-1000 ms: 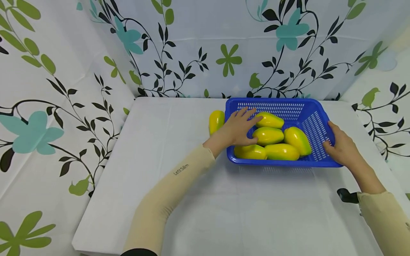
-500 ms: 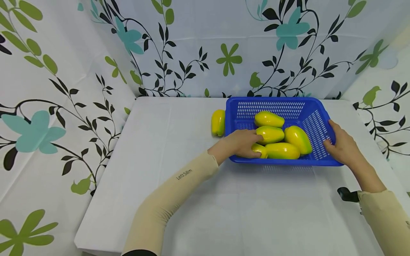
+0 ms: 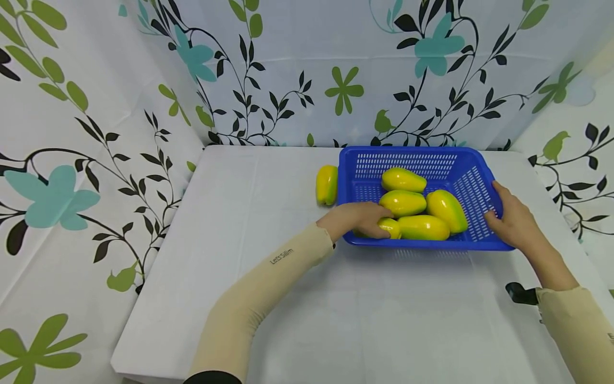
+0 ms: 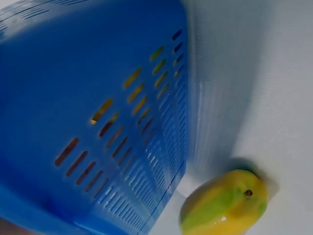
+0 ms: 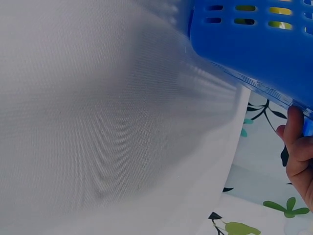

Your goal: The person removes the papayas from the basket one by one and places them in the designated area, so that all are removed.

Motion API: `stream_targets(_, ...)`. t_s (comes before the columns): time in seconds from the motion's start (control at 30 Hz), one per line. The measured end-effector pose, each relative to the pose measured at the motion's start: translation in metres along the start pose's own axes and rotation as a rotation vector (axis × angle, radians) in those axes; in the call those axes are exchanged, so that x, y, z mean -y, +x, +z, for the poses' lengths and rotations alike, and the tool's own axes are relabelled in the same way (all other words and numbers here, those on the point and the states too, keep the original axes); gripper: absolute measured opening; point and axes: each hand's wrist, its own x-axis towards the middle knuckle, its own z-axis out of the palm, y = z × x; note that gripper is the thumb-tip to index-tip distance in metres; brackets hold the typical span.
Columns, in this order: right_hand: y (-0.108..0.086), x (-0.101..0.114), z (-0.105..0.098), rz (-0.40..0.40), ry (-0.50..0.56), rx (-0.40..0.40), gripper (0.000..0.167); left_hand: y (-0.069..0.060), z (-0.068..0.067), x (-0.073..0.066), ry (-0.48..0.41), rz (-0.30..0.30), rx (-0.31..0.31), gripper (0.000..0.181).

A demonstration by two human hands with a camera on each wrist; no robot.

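Observation:
A blue perforated plastic basket (image 3: pixel 431 245) stands on the white table with several yellow-green mangoes inside. My left hand (image 3: pixel 361 217) reaches over its left rim and grips the front-left mango (image 3: pixel 390 228), covering much of that fruit. At the opposite end, my right hand (image 3: pixel 518 221) holds the right rim, thumb inside; the right wrist view shows fingers (image 5: pixel 295 127) against the outer wall. One more mango (image 3: pixel 326 184) lies on the table just left of the basket, also visible low in the left wrist view (image 4: pixel 225 205).
Within the basket, other mangoes lie near the held one: a back mango (image 3: pixel 404 180), a middle one (image 3: pixel 402 203), a right one (image 3: pixel 447 210) and a front one (image 3: pixel 424 228). A patterned curtain (image 3: pixel 288 64) hangs behind the table (image 3: pixel 268 176).
My left hand has lowered from above the mangoes onto the front-left one, its spread fingers now curled round it. The right hand stays on the rim, and the basket has not visibly moved.

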Motion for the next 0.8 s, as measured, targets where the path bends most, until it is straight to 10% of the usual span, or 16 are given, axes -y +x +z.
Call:
stream_targets(0.37, 0.0018, -0.0015, -0.0007, -0.006, -0.007, 0.005, 0.076, 0.0029, -0.0031, 0.0015, -0.083, 0.014, 0.022, 0.047)
stream_targets(0.8, 0.0014, -0.0013, 0.0006, -0.01, -0.008, 0.001, 0.076, -0.0036, -0.0091, -0.0024, 0.005, 0.101, -0.144, 0.054)
